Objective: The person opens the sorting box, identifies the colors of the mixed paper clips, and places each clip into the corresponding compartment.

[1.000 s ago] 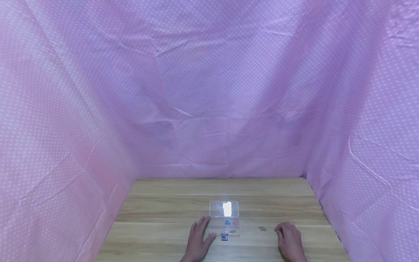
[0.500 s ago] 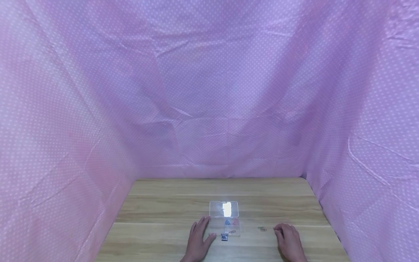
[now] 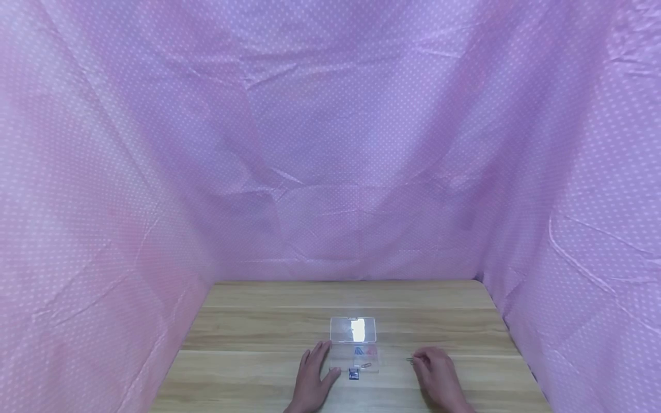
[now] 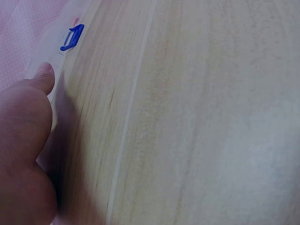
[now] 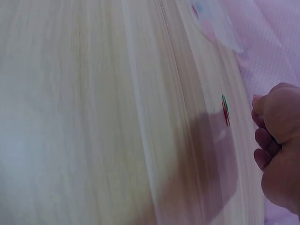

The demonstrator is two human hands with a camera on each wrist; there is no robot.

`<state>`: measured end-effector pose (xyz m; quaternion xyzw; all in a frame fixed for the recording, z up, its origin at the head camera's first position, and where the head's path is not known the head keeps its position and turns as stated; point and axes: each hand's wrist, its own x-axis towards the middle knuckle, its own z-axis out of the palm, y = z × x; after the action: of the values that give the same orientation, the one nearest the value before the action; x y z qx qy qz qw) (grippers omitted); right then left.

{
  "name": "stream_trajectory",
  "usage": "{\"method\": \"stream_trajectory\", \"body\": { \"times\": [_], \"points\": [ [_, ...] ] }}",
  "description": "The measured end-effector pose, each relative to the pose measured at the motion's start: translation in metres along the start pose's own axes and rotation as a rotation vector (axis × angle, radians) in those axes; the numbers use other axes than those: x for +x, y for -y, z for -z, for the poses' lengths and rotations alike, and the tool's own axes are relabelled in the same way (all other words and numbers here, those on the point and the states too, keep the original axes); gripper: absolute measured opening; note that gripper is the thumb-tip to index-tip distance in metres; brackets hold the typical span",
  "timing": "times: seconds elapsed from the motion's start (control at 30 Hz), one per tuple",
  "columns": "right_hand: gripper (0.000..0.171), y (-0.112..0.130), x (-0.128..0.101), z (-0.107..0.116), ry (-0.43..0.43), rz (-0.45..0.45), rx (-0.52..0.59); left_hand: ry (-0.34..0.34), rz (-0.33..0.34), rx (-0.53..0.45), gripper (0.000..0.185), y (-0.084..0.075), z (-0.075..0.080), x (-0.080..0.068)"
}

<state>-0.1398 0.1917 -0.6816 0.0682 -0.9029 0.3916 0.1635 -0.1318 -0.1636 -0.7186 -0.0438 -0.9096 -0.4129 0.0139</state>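
Note:
At the left end of an open clear plastic box (image 3: 342,357), my left hand (image 3: 311,380) holds the box with its fingers at the side and its thumb (image 4: 44,75) on the front edge. My right hand (image 3: 438,374) is over the table to the right, fingers curled and thumb against forefinger. A thin red end, like a paper clip's, shows at those fingertips in the right wrist view; most of it is hidden. Beside them, red and green paper clips (image 5: 226,111) lie on the wood. Another paper clip (image 3: 366,365) is in the box's front right compartment.
The raised clear lid (image 3: 341,330) lies back behind the box, catching a bright reflection. A blue latch (image 4: 72,37) sticks out at the box front. Blue and pink small pieces (image 3: 358,350) are in the back right part. Pink dotted cloth (image 3: 356,229) surrounds the wooden table (image 3: 248,327).
My right hand, nearly still at first, has moved left until its fingertips are over the loose paper clips, partly covering them in the head view. The left hand and box have stayed put.

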Motion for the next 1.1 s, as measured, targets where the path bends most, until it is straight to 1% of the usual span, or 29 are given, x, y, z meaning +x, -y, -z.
{"method": "stream_trajectory", "body": {
  "times": [0.03, 0.13, 0.23, 0.4, 0.53, 0.6, 0.77, 0.87, 1.0, 1.1],
  "points": [
    [0.022, 0.003, 0.0, -0.003, 0.0, 0.015, 0.014, -0.006, -0.002, 0.003, 0.074, 0.0, 0.0, 0.0],
    [0.024, 0.012, -0.001, -0.008, 0.024, 0.023, 0.047, -0.022, -0.008, 0.009, 0.072, 0.0, 0.0, 0.0],
    [0.026, 0.021, -0.001, -0.014, 0.03, 0.048, 0.059, -0.02, -0.002, 0.006, 0.072, 0.001, 0.0, -0.001],
    [0.026, 0.032, 0.0, -0.024, 0.091, 0.002, 0.085, -0.011, 0.0, 0.001, 0.074, 0.002, 0.0, 0.0],
    [0.024, 0.039, 0.002, -0.031, 0.144, -0.038, 0.064, -0.009, -0.012, -0.006, 0.074, 0.002, 0.001, 0.001],
    [0.023, 0.042, 0.004, -0.035, 0.161, -0.047, 0.058, -0.003, -0.006, -0.009, 0.074, 0.002, 0.001, 0.001],
    [0.021, 0.048, 0.006, -0.042, 0.182, -0.019, 0.057, 0.002, -0.001, 0.005, 0.075, 0.002, 0.001, 0.0],
    [0.019, 0.052, 0.008, -0.045, 0.193, -0.007, 0.047, 0.001, -0.004, -0.007, 0.075, 0.002, 0.001, 0.0],
    [0.015, 0.058, 0.01, -0.051, 0.19, 0.021, 0.032, -0.005, -0.004, -0.016, 0.075, 0.002, 0.001, 0.0],
    [0.014, 0.063, 0.011, -0.055, 0.183, 0.048, 0.039, -0.017, -0.008, -0.001, 0.074, 0.001, 0.001, 0.0]
  ]
}}
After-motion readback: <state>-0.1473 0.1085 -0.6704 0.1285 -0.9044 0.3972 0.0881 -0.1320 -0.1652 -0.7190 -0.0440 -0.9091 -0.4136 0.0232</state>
